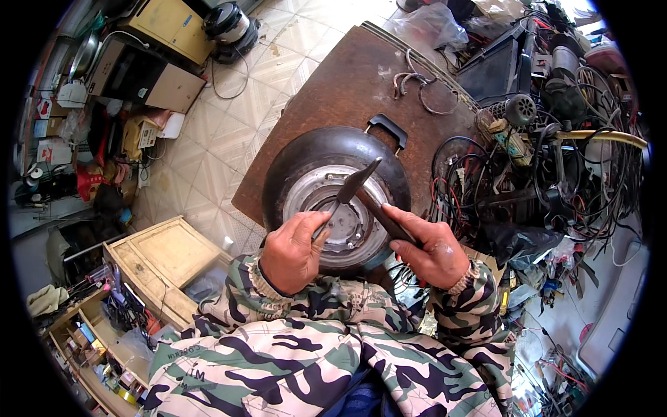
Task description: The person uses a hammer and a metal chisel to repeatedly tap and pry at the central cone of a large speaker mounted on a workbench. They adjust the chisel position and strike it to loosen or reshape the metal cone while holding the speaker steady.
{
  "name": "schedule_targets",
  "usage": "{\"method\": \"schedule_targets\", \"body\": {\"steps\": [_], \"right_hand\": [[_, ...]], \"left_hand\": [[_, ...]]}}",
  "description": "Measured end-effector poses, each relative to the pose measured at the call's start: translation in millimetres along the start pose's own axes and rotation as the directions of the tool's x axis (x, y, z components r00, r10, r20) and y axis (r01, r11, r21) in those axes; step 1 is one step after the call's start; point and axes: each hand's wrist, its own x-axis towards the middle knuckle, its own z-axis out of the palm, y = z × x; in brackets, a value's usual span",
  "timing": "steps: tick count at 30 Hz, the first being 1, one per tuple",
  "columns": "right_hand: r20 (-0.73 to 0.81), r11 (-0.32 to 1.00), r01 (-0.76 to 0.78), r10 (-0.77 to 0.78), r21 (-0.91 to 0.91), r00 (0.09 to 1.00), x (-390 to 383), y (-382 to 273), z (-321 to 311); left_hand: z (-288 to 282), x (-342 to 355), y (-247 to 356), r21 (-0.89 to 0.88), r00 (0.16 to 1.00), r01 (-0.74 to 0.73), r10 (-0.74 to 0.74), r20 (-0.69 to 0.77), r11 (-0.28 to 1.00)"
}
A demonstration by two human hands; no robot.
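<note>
A round black pan [278, 174] lies upside down on the brown tabletop, its silvery metal underside [299, 192] facing up. A black side handle [389, 130] sticks out from its far edge. My right hand [436, 251] is closed round the dark handle of a hammer [358, 181]. The hammer's head hangs over the middle of the pan's base. My left hand [295, 250] pinches a thin metal rod [334, 207] over the near left part of the base. The rod's upper end meets or passes behind the hammer head; I cannot tell which. Its lower end is hidden by my fingers.
Curved metal rings [438, 103] lie on the far part of the brown tabletop [333, 83]. Tangled black cables [458, 167] and machine parts crowd the right side. A wooden cabinet [167, 254] and an open drawer of tools stand at left. An electric cooker [228, 24] rests on the tiled floor.
</note>
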Motion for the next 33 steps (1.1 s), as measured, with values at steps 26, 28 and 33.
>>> {"method": "schedule_targets", "body": {"steps": [26, 28, 33], "right_hand": [[0.002, 0.995, 0.024, -0.024, -0.094, 1.0, -5.2, 6.0, 0.8], [-0.102, 0.999, 0.025, -0.023, 0.021, 0.995, -10.6, 8.2, 4.8], [-0.086, 0.998, 0.041, -0.036, 0.053, 0.996, -8.0, 9.2, 4.3]], "left_hand": [[-3.1, -5.5, 3.8, 0.017, 1.0, 0.019, -0.019, -0.001, 1.0], [-3.5, -2.7, 8.0, 0.016, 0.999, 0.033, -0.033, 0.007, 0.999], [-3.2, 0.4, 7.2, 0.009, 0.999, 0.031, -0.031, 0.01, 0.999]]}}
